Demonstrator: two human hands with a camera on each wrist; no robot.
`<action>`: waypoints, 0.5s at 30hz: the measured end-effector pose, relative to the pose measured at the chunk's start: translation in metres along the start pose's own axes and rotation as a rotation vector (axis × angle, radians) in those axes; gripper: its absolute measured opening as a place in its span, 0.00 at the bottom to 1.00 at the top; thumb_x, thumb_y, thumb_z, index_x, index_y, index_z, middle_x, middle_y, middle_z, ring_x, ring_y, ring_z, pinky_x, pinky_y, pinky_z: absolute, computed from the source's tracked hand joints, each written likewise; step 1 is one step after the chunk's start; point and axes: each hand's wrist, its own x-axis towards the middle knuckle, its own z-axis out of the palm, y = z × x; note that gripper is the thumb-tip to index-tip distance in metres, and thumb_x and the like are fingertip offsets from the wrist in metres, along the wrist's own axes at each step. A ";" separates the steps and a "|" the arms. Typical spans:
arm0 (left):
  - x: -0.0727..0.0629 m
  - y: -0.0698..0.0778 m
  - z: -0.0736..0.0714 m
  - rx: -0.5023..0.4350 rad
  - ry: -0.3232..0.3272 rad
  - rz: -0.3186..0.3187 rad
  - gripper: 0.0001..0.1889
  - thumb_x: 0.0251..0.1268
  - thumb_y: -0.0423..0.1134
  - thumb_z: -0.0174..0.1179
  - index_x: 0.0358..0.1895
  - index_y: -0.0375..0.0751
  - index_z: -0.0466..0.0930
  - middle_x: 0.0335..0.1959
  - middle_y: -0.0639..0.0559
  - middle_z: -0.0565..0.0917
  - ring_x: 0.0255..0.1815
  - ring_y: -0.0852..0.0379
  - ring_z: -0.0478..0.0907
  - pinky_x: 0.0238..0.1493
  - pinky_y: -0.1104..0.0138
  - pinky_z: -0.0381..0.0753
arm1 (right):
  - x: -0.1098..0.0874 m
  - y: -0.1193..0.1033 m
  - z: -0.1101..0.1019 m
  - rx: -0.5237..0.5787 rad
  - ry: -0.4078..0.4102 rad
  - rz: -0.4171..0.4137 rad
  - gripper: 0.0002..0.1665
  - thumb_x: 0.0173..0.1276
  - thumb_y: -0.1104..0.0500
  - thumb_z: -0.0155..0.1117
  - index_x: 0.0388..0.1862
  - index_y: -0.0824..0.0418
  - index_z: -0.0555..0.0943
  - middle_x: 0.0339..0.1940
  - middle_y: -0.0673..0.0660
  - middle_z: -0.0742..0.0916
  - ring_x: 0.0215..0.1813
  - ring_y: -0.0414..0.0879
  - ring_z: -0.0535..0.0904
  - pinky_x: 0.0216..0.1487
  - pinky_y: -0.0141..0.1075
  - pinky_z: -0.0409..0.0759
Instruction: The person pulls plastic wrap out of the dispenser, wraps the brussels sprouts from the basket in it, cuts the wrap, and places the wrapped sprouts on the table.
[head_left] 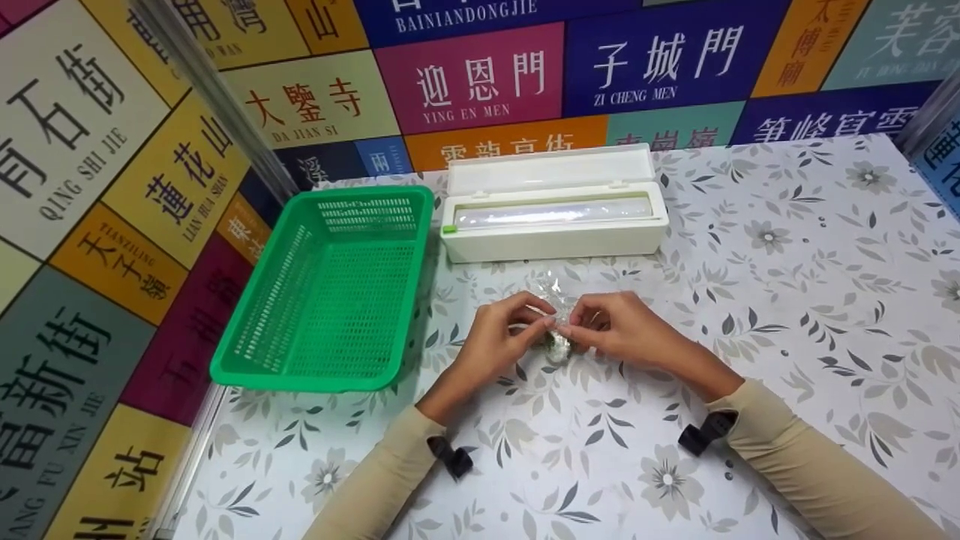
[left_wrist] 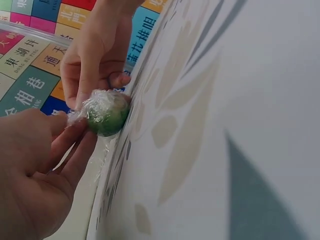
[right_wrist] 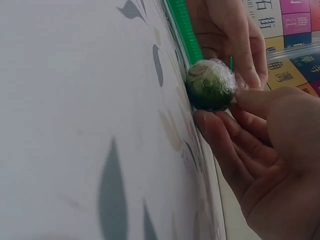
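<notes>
A small round green item, possibly a fruit or vegetable [left_wrist: 107,125], rests on the patterned tablecloth with crumpled clear cling film [left_wrist: 102,102] around it. In the head view, my left hand [head_left: 499,326] pinches the film from the left side. My right hand [head_left: 622,326] pinches it from the right, and the fingertips of both hands nearly meet above the item. The right wrist view shows the item [right_wrist: 207,90] darker green with a pale patch under the film. A loose piece of film [head_left: 553,285] sticks up beyond the fingers.
A green plastic basket [head_left: 420,277] stands at the left. Behind my hands lies a white cling film box [head_left: 555,244], its lid [head_left: 555,165] raised and a roll [head_left: 555,214] inside. Panels with street names [head_left: 480,82] border the table at the back and left.
</notes>
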 end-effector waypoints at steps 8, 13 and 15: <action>0.001 -0.001 0.002 0.109 0.116 -0.031 0.08 0.69 0.38 0.76 0.44 0.40 0.88 0.39 0.48 0.92 0.41 0.59 0.91 0.47 0.71 0.90 | 0.000 -0.002 0.002 -0.044 -0.016 0.102 0.18 0.73 0.42 0.75 0.46 0.55 0.91 0.31 0.51 0.94 0.26 0.45 0.87 0.25 0.32 0.82; -0.001 0.001 0.002 0.172 0.144 -0.107 0.13 0.66 0.43 0.78 0.44 0.38 0.88 0.35 0.48 0.92 0.34 0.62 0.89 0.39 0.72 0.89 | 0.001 -0.004 0.004 -0.056 -0.023 0.050 0.14 0.75 0.46 0.75 0.47 0.54 0.93 0.32 0.51 0.94 0.29 0.44 0.88 0.28 0.31 0.82; -0.001 0.001 0.002 0.192 0.127 -0.134 0.13 0.68 0.45 0.77 0.44 0.38 0.90 0.35 0.48 0.94 0.33 0.62 0.89 0.37 0.73 0.88 | 0.001 -0.003 0.004 -0.049 -0.014 0.026 0.12 0.75 0.47 0.75 0.46 0.53 0.93 0.32 0.51 0.94 0.31 0.45 0.88 0.30 0.31 0.83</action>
